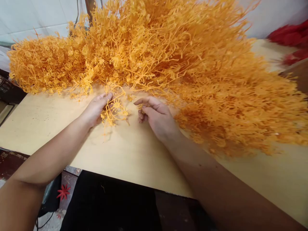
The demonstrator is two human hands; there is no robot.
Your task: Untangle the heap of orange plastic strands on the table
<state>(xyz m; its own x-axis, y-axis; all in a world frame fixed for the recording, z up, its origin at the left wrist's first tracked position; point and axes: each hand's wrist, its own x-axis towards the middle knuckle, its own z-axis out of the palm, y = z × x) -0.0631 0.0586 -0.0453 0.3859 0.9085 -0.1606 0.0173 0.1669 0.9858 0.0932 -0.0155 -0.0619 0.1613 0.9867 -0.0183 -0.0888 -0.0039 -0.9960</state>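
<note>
A big heap of yellow-orange plastic pieces with thin stems and small star-shaped flowers spreads over the pale wooden table. My left hand pinches a small bunch of the yellow stems just in front of the heap. To its right, my right hand is curled, thumb against fingers, with a small yellow bit showing between them. A gap separates the two hands. The heap reaches round behind and to the right of my right hand.
Red material lies at the back right, beside a brown box edge. A dark object stands at the far left. A red star-shaped piece is below the table's front edge.
</note>
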